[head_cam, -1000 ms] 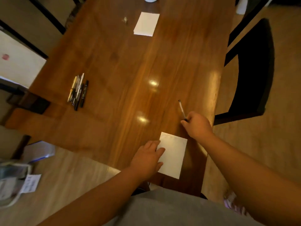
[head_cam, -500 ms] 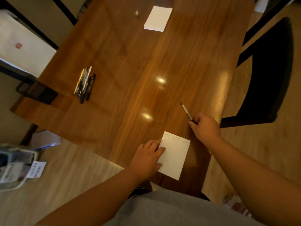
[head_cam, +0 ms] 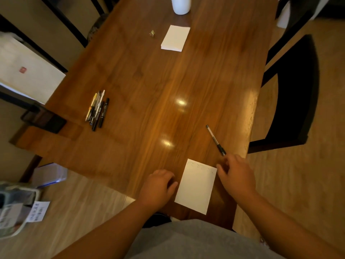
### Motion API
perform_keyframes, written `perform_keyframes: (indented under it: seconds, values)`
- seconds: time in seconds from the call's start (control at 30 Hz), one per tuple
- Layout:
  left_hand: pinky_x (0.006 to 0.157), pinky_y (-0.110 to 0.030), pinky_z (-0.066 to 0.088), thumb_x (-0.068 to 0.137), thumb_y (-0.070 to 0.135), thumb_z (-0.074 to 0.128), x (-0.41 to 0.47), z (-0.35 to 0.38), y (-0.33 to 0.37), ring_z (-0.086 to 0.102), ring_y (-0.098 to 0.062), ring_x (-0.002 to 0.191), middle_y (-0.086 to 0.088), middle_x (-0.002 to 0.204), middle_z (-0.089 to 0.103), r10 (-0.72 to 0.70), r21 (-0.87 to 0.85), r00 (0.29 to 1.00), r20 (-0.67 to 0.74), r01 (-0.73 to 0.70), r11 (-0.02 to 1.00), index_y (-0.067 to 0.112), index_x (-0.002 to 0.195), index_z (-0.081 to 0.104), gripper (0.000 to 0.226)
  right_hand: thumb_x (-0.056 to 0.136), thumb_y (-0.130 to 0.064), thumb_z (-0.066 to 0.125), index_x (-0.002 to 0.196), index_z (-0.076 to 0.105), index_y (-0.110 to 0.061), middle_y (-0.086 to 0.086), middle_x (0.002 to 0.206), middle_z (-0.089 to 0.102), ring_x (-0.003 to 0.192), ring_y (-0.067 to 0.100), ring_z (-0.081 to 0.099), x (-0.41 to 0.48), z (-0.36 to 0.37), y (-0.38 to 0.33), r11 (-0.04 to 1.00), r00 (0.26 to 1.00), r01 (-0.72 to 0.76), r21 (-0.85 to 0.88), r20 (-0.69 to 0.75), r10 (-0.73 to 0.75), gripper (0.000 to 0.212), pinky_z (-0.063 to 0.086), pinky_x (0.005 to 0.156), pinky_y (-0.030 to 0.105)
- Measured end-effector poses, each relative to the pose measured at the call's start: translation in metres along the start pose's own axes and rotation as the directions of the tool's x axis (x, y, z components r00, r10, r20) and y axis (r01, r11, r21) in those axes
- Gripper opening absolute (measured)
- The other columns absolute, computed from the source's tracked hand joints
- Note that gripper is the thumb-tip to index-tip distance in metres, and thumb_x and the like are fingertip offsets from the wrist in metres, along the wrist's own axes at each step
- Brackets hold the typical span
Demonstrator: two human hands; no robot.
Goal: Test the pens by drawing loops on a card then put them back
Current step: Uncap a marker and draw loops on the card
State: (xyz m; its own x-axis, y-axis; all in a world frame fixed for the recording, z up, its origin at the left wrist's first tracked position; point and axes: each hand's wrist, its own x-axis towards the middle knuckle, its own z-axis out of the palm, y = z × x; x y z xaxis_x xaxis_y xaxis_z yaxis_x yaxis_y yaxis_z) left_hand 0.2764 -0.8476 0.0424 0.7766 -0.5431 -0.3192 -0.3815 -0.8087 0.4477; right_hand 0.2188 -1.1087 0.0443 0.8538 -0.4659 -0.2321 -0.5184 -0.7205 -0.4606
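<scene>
— Where's the pen (head_cam: 215,139)?
— Loose on the counter (head_cam: 149,81), just beside your right hand (head_cam: 237,177); its fingers curl on nothing, like those of your left hand (head_cam: 158,188); a nudge could roll it off the edge.

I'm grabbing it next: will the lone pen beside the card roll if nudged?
Probably: the pen looks slim and round, lying flat on the glossy table, so a sideways nudge could roll it. It seems light and stiff, likely easy to pinch up.

Noted card (head_cam: 196,186) bearing faint loops between left hand (head_cam: 156,187) and right hand (head_cam: 237,176); pen (head_cam: 215,140) lying on table (head_cam: 149,81) just beyond.
</scene>
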Motion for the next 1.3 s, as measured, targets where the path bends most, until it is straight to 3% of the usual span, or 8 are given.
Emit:
perform_keyframes:
  seconds: [0.13,0.2,0.33,0.53,0.67,0.87,1.07,1.3]
  values:
    - [0.074,-0.025,0.052,0.095,0.043,0.054,-0.006,-0.023,-0.033,0.056,0.000,0.080,0.013,0.093,0.061,-0.080,-0.094,0.995,0.057,0.085,0.992,0.029,0.098,0.064,0.018,0.091,-0.042,0.061,0.099,0.062,-0.031,-0.017,0.092,0.055,0.075,0.003,0.054,-0.031,0.010,-0.021,0.998,0.992,0.010,0.057,0.127,-0.017,0.014,0.043,0.065,0.010]
    - [0.073,-0.026,0.050,0.095,0.044,0.054,-0.004,-0.036,-0.056,0.056,-0.001,0.080,0.012,0.092,0.062,-0.077,-0.067,0.996,0.049,0.080,0.994,0.029,0.098,0.065,0.019,0.093,-0.044,0.058,0.097,0.061,-0.034,-0.020,0.094,0.056,0.076,0.001,0.053,-0.039,0.017,-0.039,0.998,0.976,0.028,0.056,0.212,-0.040,0.010,0.036,0.063,0.005]
    - [0.076,-0.022,0.046,0.094,0.045,0.053,0.009,-0.068,-0.107,0.052,-0.002,0.086,0.014,0.095,0.059,-0.028,0.015,0.999,0.021,0.028,1.000,0.030,0.099,0.064,0.020,0.094,-0.046,0.054,0.091,0.058,-0.038,-0.021,0.089,0.056,0.079,0.000,0.054,-0.042,0.037,-0.084,0.993,0.944,0.102,0.064,0.309,-0.116,0.009,0.040,0.069,0.008]
    - [0.085,-0.024,0.045,0.093,0.042,0.051,0.033,-0.123,-0.201,0.050,-0.006,0.100,0.012,0.107,0.057,0.135,0.127,0.990,0.029,-0.138,0.982,0.028,0.104,0.064,0.022,0.094,-0.045,0.055,0.088,0.059,-0.037,-0.018,0.090,0.059,0.079,0.001,0.056,-0.026,0.088,-0.177,0.994,0.941,0.044,0.100,0.331,-0.075,0.011,0.046,0.073,0.013]
    - [0.089,-0.024,0.042,0.095,0.041,0.051,0.039,-0.157,-0.259,0.049,-0.008,0.105,0.009,0.115,0.057,0.213,0.114,0.974,0.075,-0.220,0.969,0.026,0.109,0.063,0.024,0.092,-0.043,0.058,0.084,0.063,-0.031,-0.013,0.077,0.061,0.069,0.001,0.057,-0.009,0.123,-0.244,0.997,0.953,-0.026,0.071,0.302,0.003,0.015,0.043,0.060,0.016]
    - [0.098,-0.027,0.039,0.093,0.046,0.053,0.039,-0.196,-0.335,0.045,-0.012,0.121,0.007,0.129,0.053,0.178,0.129,0.983,0.039,-0.181,0.975,0.025,0.122,0.060,0.036,0.091,-0.042,0.060,0.086,0.060,-0.033,-0.011,0.080,0.061,0.068,0.000,0.055,0.028,0.159,-0.337,0.995,0.947,-0.065,0.071,0.319,0.039,0.011,0.038,0.054,0.016]
    - [0.115,-0.042,0.025,0.087,0.057,0.055,0.047,-0.206,-0.368,0.021,-0.021,0.144,0.001,0.156,0.027,0.168,0.228,0.980,0.103,-0.188,0.955,0.029,0.143,0.040,0.064,0.093,-0.036,0.060,0.091,0.055,-0.030,-0.010,0.078,0.060,0.068,0.005,0.059,0.084,0.171,-0.406,0.989,0.950,-0.109,0.099,0.303,0.075,0.008,0.041,0.053,0.019]
    - [0.106,-0.042,0.034,0.081,0.060,0.061,0.055,-0.206,-0.379,0.037,-0.022,0.136,0.001,0.147,0.040,0.232,0.248,0.970,0.078,-0.244,0.938,0.029,0.134,0.050,0.063,0.095,-0.033,0.057,0.091,0.059,-0.020,-0.002,0.077,0.062,0.067,0.013,0.061,0.139,0.178,-0.445,0.984,0.960,-0.166,0.072,0.240,0.144,0.014,0.046,0.052,0.026]
